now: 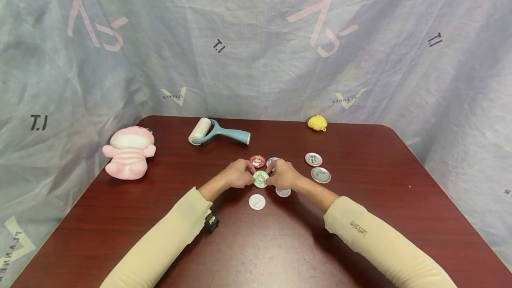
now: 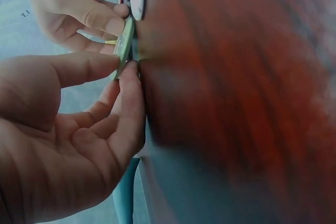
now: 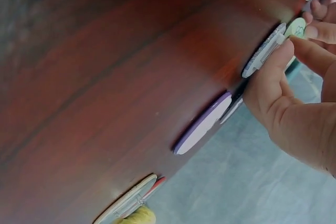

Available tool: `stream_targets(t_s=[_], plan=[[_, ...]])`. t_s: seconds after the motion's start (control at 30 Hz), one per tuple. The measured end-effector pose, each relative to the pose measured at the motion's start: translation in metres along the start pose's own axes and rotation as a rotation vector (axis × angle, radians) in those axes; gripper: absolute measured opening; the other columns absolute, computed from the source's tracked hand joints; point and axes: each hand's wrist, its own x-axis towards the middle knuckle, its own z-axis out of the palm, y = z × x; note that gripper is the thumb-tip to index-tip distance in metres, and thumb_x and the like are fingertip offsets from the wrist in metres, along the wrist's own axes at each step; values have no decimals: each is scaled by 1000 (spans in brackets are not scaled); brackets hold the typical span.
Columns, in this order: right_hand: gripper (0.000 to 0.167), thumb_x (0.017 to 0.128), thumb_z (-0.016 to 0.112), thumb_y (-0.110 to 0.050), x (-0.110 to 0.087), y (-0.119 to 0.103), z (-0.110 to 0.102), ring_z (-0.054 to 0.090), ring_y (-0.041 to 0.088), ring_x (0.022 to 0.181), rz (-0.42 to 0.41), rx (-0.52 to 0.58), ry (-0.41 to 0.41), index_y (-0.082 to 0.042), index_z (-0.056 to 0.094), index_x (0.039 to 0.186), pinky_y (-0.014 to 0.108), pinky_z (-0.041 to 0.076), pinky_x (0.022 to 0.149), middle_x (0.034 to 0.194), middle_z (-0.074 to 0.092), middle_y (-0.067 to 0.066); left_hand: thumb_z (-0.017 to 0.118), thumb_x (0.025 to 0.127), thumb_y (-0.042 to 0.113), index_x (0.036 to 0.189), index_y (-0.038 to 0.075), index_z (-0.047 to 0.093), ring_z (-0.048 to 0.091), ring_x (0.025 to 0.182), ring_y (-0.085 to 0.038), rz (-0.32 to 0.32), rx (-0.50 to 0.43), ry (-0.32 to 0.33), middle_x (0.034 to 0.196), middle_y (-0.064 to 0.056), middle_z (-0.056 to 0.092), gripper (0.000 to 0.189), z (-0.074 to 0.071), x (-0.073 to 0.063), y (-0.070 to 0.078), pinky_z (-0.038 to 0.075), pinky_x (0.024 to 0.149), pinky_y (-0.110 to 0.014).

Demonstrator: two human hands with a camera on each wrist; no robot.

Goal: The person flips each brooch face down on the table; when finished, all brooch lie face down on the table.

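Pinching a green button badge (image 1: pixel 261 179) between clamped fingers (image 2: pixel 86 70) of left hand (image 1: pixel 240 174) and right hand (image 1: pixel 284 175), near a red button badge (image 1: pixel 258 160) on the bench (image 1: pixel 264 252).

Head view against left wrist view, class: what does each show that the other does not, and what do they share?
Head only: the pink plush toy, the lint roller's white roll and both cream sleeves. Left wrist only: the palm side of the left hand. Shared: that hand and the right hand pinching the green pin badge, the lint roller's teal handle and the dark red tabletop.
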Motion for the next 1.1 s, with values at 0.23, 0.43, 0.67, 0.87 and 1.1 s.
stream_targets(t_s=[0.23, 0.43, 0.67, 0.87, 1.1], plan=[[19, 80, 77, -1, -2, 4, 1, 65, 11, 61, -77, 64, -29, -2, 67, 96, 21, 47, 51, 71, 68, 6, 66, 81, -4, 100, 0, 65, 66, 64, -15, -1, -101, 11, 73, -7, 68, 19, 0, 0, -2, 57, 59, -28], [15, 82, 75, -2, -3, 3, -1, 65, 12, 60, -96, 84, -45, -2, 68, 96, 21, 47, 52, 67, 69, 7, 65, 84, -5, 100, -1, 65, 67, 62, -15, 9, -178, -6, 68, -10, 67, 16, 0, -1, -5, 58, 59, -29], [11, 84, 74, -1, -5, 4, -4, 64, 16, 56, -87, 136, -52, 0, 69, 94, 21, 46, 47, 70, 71, 11, 62, 86, -4, 101, -7, 66, 70, 68, -19, 16, -234, -46, 78, -12, 70, 16, -3, -3, -8, 58, 59, -30], [8, 84, 74, -2, -5, 7, -5, 64, 17, 55, -119, 136, -51, -1, 70, 91, 22, 47, 49, 68, 70, 12, 62, 88, -3, 99, -7, 67, 71, 70, -20, 18, -235, -70, 83, -13, 70, 13, -4, -5, -7, 58, 59, -29], [5, 85, 73, -4, -8, 8, -6, 63, 16, 53, -136, 141, -50, -2, 70, 88, 24, 48, 49, 67, 69, 12, 64, 90, -1, 100, -6, 68, 70, 68, -19, 19, -255, -73, 80, -13, 70, 12, -5, -8, -9, 56, 57, -28]])
